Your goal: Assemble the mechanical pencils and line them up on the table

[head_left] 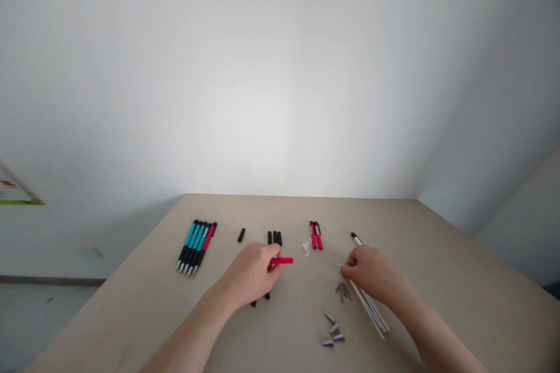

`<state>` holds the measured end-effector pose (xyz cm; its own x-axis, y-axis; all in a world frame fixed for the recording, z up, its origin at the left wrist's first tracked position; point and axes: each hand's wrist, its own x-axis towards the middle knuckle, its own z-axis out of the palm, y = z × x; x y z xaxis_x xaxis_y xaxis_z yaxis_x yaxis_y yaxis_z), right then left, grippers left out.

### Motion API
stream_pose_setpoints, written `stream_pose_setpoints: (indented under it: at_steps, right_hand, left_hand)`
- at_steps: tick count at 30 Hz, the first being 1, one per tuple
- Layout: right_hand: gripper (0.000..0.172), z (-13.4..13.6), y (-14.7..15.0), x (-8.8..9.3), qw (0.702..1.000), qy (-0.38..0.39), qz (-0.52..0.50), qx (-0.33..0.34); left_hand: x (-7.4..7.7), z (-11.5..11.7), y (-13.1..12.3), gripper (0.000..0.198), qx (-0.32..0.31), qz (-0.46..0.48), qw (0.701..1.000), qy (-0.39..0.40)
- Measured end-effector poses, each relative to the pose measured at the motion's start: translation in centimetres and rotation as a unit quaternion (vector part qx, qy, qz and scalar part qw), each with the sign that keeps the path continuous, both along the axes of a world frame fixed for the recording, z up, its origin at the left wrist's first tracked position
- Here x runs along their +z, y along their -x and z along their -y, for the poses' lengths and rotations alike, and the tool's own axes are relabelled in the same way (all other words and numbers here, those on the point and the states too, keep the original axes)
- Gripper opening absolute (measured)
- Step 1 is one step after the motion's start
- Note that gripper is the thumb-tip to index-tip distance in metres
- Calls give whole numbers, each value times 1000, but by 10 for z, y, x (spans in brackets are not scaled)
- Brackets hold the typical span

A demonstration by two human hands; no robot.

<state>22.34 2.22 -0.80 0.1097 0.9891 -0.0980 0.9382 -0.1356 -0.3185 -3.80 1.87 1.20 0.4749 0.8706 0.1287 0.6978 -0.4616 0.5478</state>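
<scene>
My left hand (254,273) is closed on a red pen barrel (286,260), whose bare end points right. Black rubber grips (275,238) lie just beyond this hand, and black ends (267,296) show from under it. My right hand (371,271) is pinched on a thin white pen refill (340,266), with only a small tip showing at the fingers. Below that hand lie several more white refills (371,315), partly covered by it. Small metal springs (343,291) rest just left of them, and silver cone tips (335,329) lie nearer to me.
Assembled turquoise and red pens (196,247) lie side by side at the left. A single black grip (241,235) sits apart. Two red barrels with black clips (315,236) lie near small white pieces (306,248). A wall (280,99) borders the table's (144,315) far edge.
</scene>
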Motion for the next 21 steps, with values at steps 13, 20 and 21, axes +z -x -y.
stream_pose_setpoints:
  at_steps: [13,20,21]
  right_hand:
    - [24,6,8,29,937,-198,-266,-110]
    - [33,5,22,20,808,-113,-575,-56]
    - [33,6,25,20,800,-103,-590,-42]
  left_hand:
    - [-4,2,-1,21,-65,32,997,-33]
    - [3,6,-6,19,-83,29,996,-29]
    - [3,6,-6,21,-87,26,995,-30]
